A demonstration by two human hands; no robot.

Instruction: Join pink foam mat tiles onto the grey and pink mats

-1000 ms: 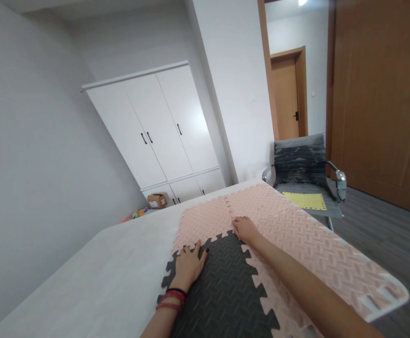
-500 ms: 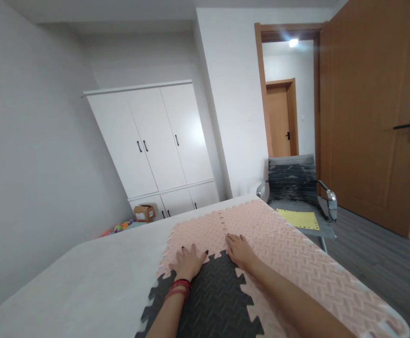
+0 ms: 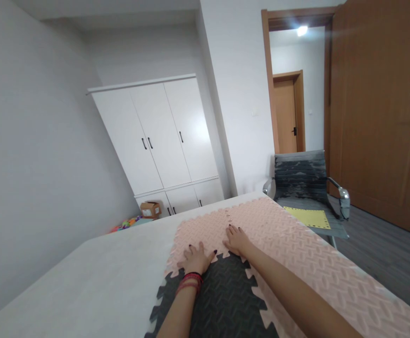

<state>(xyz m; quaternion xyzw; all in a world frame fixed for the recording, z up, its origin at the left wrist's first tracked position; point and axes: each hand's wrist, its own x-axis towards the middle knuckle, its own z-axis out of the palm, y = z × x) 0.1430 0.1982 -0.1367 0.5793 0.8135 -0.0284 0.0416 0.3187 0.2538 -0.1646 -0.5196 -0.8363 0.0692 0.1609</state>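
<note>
Interlocking foam mat tiles lie on a white table (image 3: pixel 95 277). My left hand (image 3: pixel 197 257) lies flat, fingers spread, across the toothed seam where the dark grey tile (image 3: pixel 222 300) meets the small pink tile (image 3: pixel 199 230). My right hand (image 3: pixel 237 239) presses flat where that seam meets the large pink tile (image 3: pixel 306 263). Red and black bands circle my left wrist. Neither hand holds anything.
A grey office chair (image 3: pixel 301 180) with a yellow sheet (image 3: pixel 306 217) on its seat stands past the table's far right corner. A white wardrobe (image 3: pixel 162 141), a cardboard box (image 3: pixel 150 209) and toys on the floor stand behind. A wooden door (image 3: pixel 381 117) is at the right.
Both hands slid forward from the dark tile's far edge onto the seam with the pink tiles. The camera view tilted and shifted.
</note>
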